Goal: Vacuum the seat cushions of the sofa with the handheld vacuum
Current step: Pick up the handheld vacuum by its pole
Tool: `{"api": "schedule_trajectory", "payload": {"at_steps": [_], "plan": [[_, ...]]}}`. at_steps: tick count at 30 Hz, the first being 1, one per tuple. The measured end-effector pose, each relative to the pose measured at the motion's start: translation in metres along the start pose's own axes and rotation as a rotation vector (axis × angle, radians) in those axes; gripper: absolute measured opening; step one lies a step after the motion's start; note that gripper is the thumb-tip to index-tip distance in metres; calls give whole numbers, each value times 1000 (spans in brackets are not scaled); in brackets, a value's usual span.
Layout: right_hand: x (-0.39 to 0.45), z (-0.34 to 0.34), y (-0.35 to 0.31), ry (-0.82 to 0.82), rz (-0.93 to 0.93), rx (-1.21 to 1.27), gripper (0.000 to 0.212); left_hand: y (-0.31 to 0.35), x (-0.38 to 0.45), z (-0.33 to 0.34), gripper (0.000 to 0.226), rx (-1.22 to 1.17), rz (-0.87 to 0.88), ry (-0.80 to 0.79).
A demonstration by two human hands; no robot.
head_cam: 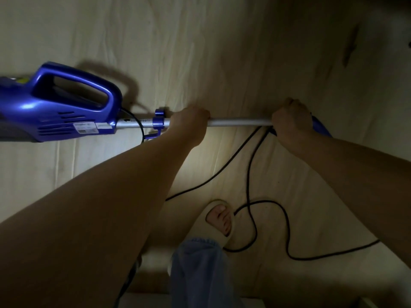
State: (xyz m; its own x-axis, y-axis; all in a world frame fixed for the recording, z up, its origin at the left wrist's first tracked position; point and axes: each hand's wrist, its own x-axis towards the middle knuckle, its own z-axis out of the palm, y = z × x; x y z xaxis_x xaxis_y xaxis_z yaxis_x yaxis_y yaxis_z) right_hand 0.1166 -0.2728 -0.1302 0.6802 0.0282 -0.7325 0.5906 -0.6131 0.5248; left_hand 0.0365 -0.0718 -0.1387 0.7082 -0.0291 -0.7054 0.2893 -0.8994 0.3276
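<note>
Two bare forearms reached out from below the camera toward one vacuum (55, 105) that lay on its side across the pale wooden floor (200, 41). Its blue motor body sat at the left edge of view, with one looped carry handle (93, 85) on top and one white label on its side. From the body a single silver tube (240, 121) ran to the right, level across the frame.

One left hand (189, 121) was wrapped round the tube just right of a blue cord hook (159, 123), its grip curled tight on the metal. One right hand (291, 121) was clenched on the far end of the same tube, where the silver met a blue fitting (320, 127); that fitting showed only partly behind the wrist. The two hands were well apart along the tube.

One black power cord (253, 181) left the body near the tube joint, passed under the tube and trailed in loose loops over the floor, crossing itself near the one foot in view. That foot wore a cream slipper (222, 221), toes showing, with a light blue trouser leg (195, 270) below it. The room was dim, with a brighter patch of floor under the tube between the hands. No sofa cushion could be made out.
</note>
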Motion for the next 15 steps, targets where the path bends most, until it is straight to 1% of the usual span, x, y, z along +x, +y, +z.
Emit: {"api": "schedule_trajectory", "payload": {"at_steps": [2, 6, 9, 11, 13, 15], "plan": [[0, 0, 0, 7, -10, 1, 30, -2, -1, -1, 31, 1, 12, 2], [6, -2, 0, 75, -39, 48, 27, -4, 1, -2, 31, 28, 20, 23], [9, -7, 0, 134, -107, 56, 24, -9, 2, -5, 31, 79, -7, 53], [6, -14, 1, 168, -167, 74, 21, -15, -1, -5, 30, 104, 6, 61], [0, -23, 2, 147, -188, 68, 19, -18, -5, -4, 30, 83, 17, 29], [-9, -36, -4, 100, -184, 40, 23, -23, -9, -6, 31, 26, 13, -29]]}}
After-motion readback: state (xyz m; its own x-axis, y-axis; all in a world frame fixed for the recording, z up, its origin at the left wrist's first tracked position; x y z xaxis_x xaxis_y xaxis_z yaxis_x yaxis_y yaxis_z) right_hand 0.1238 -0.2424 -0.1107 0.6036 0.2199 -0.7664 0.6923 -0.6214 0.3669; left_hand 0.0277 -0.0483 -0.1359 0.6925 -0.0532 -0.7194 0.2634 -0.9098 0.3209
